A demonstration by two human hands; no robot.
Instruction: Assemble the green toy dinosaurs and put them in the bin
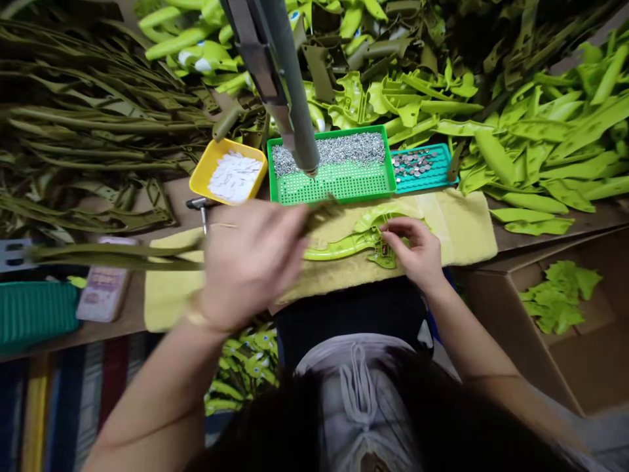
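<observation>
pinching lime plastic piece (339, 248), right grip (410, 252) clenched, left grip (250, 262) unclear, grey pole (295, 85) overhead

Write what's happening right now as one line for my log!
left hand: holds olive strap | right hand: touches lime plastic part | under it: yellow towel

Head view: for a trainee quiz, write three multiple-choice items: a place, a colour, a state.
1. Where is the yellow tray? A on the cloth; B left of the green tray; C in the cardboard box.
2. What colour is the tray under the round metal studs? A red; B yellow; C teal.
3. What are the right hand's fingers touching? A a lime-green plastic piece; B the grey pole; C the green tray.

1 B: it sits beside that tray.
2 C: teal shows around the studs.
3 A: they rest on it.
</observation>
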